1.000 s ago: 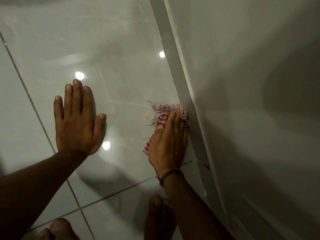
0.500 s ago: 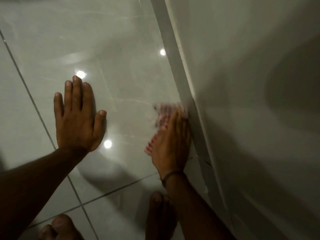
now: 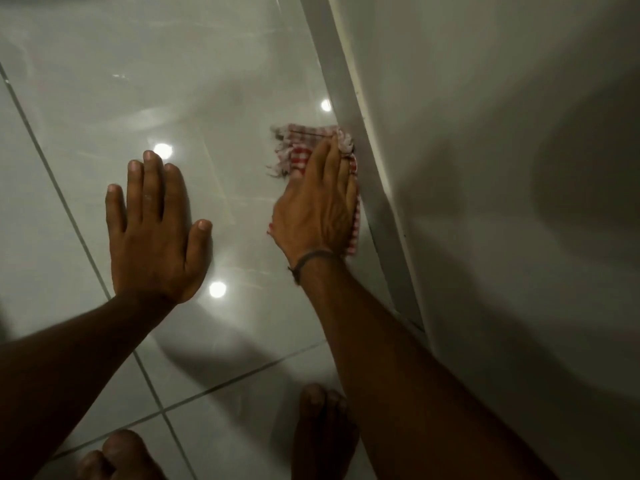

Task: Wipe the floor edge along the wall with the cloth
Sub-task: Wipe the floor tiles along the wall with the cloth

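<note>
- left hand (image 3: 156, 230): flat on the floor (image 3: 86, 109), palm down, fingers spread a little, thumb out to the right. Holding nothing. Well left of the cloth, forearm coming in from the lower left.
- floor: glossy pale tiles, grey grout lines; 1 line runs diagonally under the left wrist, another crosses below both forearms. 4 bright light reflections on the tile, 1 just above the left fingertips, 1 just right of the left wrist.
- left foot (image 3: 114, 455): bare toes at the bottom edge, under the left forearm.
- right foot (image 3: 322, 431): bare, toes pointing up the frame, just left of the right forearm.
- cloth (image 3: 304, 147): red and white check, frayed fringe on its left side. Lies on the floor, its right edge touching the skirting. Top part sticks out past the fingertips, a strip shows along the right side of the hand.
- right hand (image 3: 317, 209): flat, palm down on the cloth, fingers together and straight, pressing it onto the tile. Not curled around it. Dark band (image 3: 311, 258) on the wrist.
- skirting (image 3: 353, 109): pale strip running diagonally from top centre to lower right, at the foot of the wall.
- wall (image 3: 502, 168): plain, pale, fills the right side, soft shadows on it.
</note>
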A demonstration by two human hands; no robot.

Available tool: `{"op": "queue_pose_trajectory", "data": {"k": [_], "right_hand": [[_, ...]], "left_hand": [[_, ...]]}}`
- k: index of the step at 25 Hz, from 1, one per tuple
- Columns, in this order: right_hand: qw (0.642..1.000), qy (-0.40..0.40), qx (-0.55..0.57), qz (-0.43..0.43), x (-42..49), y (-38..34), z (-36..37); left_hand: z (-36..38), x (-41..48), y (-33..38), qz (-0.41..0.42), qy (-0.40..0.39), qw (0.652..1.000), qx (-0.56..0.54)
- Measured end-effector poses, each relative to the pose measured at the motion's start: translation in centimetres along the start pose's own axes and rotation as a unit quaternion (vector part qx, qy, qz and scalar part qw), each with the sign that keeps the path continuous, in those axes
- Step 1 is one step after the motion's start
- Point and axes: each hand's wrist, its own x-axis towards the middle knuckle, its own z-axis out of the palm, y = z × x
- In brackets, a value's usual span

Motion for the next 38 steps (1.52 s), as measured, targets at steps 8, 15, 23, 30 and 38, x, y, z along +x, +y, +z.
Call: {"op": "queue_pose_trajectory", "data": {"k": [8, 15, 23, 30, 38], "right_hand": [[0.996, 0.007, -0.087, 0.011, -16.6, 13.9, 3.6], [0.995, 0.018, -0.083, -0.060, -9.5, 9.3, 2.9], [0.981, 0.055, -0.006, -0.187, 11.6, -4.0, -0.7], [0.979, 0.052, 0.016, -0.195, 9.3, -1.9, -0.5], [0.989, 0.049, 0.055, -0.127, -11.2, 12.6, 2.6]], "left_hand": [[0.2, 0.0, -0.1, 0.000, 0.000, 1.000, -0.003], [0.2, -0.1, -0.1, 0.005, 0.004, 1.000, -0.005], [0.8, -0.1, -0.7, 0.010, 0.009, 1.000, -0.003], [0.8, -0.1, -0.7, 0.006, 0.000, 1.000, -0.008], [0.3, -0.2, -0.6, -0.002, -0.031, 0.999, -0.025]]}}
